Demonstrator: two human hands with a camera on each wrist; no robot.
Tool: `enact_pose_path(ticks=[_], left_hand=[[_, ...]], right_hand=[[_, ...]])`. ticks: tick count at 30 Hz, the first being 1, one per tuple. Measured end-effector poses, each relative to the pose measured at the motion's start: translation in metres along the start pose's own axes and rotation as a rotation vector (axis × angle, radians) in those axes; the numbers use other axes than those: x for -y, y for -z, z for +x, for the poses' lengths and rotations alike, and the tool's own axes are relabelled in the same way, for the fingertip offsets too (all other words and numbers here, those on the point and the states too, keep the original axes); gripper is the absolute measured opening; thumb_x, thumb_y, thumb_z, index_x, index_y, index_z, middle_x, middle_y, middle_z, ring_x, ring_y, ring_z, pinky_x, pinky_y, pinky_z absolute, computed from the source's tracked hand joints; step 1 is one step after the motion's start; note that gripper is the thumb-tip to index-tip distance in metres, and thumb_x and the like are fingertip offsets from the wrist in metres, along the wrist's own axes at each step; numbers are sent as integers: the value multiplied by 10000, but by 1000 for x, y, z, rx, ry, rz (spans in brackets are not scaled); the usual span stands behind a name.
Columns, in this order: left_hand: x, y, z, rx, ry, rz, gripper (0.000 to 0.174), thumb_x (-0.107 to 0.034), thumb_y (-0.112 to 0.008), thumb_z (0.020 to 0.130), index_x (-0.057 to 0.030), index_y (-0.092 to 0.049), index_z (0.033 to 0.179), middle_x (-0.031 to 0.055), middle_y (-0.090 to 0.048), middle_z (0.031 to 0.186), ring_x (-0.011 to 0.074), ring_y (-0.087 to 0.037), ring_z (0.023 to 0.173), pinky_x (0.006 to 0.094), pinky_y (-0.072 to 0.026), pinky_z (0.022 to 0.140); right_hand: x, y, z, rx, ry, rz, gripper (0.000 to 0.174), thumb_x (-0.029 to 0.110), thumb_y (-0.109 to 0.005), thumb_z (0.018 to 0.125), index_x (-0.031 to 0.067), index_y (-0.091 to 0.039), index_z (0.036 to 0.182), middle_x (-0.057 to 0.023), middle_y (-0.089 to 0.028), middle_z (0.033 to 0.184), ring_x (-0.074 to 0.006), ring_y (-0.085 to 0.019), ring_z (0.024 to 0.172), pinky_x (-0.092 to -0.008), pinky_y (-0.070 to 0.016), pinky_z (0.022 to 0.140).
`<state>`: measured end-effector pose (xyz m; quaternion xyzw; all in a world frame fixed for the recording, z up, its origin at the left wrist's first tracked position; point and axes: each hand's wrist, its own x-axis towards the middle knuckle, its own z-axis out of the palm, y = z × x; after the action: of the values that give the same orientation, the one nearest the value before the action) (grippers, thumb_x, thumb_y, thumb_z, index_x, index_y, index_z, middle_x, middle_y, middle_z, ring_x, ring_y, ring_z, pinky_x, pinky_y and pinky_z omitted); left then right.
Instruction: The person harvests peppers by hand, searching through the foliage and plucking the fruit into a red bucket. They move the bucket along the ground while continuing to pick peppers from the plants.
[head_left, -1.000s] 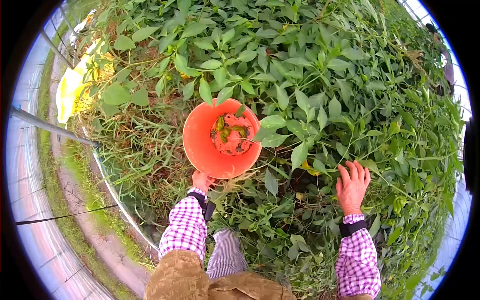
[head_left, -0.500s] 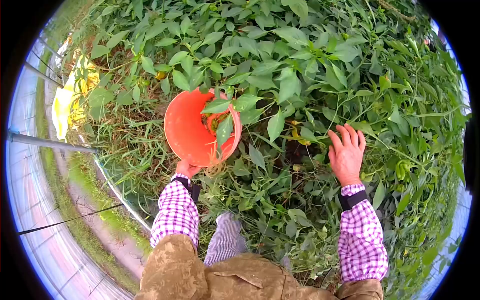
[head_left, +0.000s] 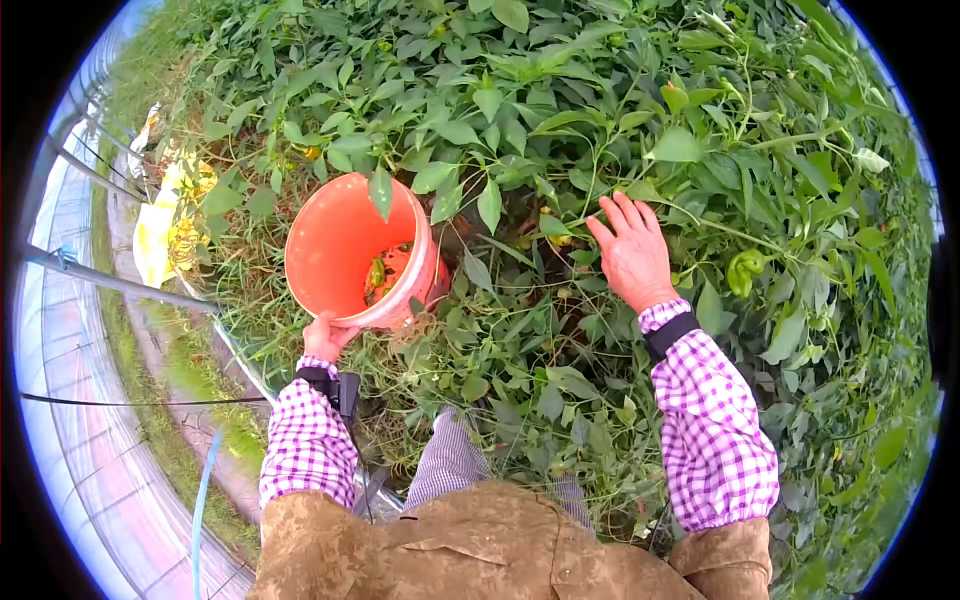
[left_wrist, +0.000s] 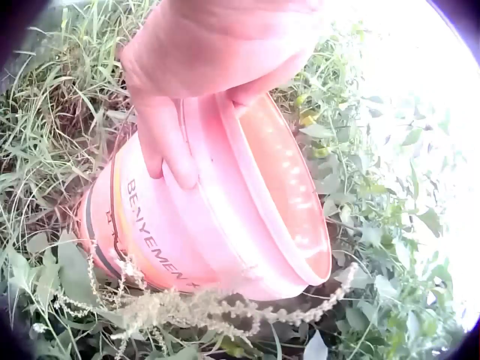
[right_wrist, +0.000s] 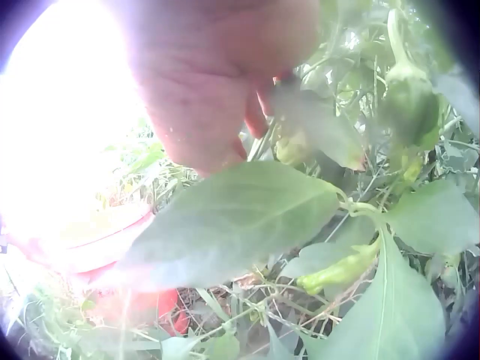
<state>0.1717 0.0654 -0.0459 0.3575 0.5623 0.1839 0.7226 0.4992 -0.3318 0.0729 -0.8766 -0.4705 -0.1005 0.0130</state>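
Observation:
My left hand (head_left: 325, 338) holds the near rim of an orange-red bucket (head_left: 330, 235), which leans over on its side. In the left wrist view, the fingers (left_wrist: 176, 154) of that hand lie over the bucket's outer wall, with the thumb side at the rim. A few green peppers (head_left: 376, 275) and dark bits lie at the bucket's bottom. Among the pepper plants, my right hand (head_left: 635, 250) reaches in with fingers extended at the stems and leaves. In the right wrist view, a leaf (right_wrist: 240, 217) partly covers that hand's surroundings, and a green pepper (right_wrist: 411, 109) hangs close by.
Another wrinkled green pepper (head_left: 743, 272) hangs right of my right hand. Dense pepper foliage (head_left: 560, 90) fills the far side and right. A yellow and white bag (head_left: 160, 235) lies at the left, near a metal pole (head_left: 115, 278) and plastic sheeting (head_left: 75, 430).
The bucket has shifted left in view and tipped, its mouth now turned toward the left. My right hand has moved forward and left over the foliage, fingers still extended.

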Motion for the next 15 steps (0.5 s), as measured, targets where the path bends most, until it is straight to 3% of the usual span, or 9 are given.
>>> enact_pose_path(ticks=[3, 5, 9, 12, 15], left_hand=[[-19, 33, -52, -67, -25, -4, 315, -86, -507, 854, 89, -490, 1115, 237, -589, 1061, 356, -615, 939, 507, -547, 808], [-36, 75, -85, -30, -45, -59, 317, -80, -494, 856, 77, -484, 1132, 231, -571, 1102, 359, -598, 977, 504, -543, 826], [-85, 105, -173, -148, -83, 41, 320, -91, -502, 845, 63, -485, 1125, 211, -580, 1090, 346, -598, 981, 481, -543, 835], [-90, 117, -176, -77, -180, -1, 309, -91, -520, 837, 67, -494, 1101, 218, -580, 1071, 355, -597, 969, 498, -551, 802], [-98, 109, -146, -186, -157, -31, 290, -77, -542, 821, 72, -496, 1066, 233, -565, 1074, 381, -591, 955, 532, -555, 757]], right_hand=[[4, 5, 0, 119, -60, -74, 393, 147, -585, 779, 97, -575, 1169, -102, -452, 1362, -231, -314, 1334, -466, -255, 1072], [6, 5, 0, 129, -77, -48, 398, 152, -589, 780, 95, -567, 1173, -104, -445, 1370, -227, -313, 1336, -459, -266, 1064], [9, 6, -1, 120, -119, -3, 418, 152, -614, 763, 93, -561, 1173, -116, -442, 1364, -241, -321, 1326, -465, -308, 1030], [8, 12, -5, 110, -148, 13, 430, 117, -625, 744, 88, -564, 1169, -121, -442, 1342, -254, -338, 1300, -479, -331, 1004], [9, 12, -4, 114, -146, 15, 444, 106, -629, 733, 90, -562, 1172, -119, -448, 1324, -258, -350, 1286, -480, -335, 999]])
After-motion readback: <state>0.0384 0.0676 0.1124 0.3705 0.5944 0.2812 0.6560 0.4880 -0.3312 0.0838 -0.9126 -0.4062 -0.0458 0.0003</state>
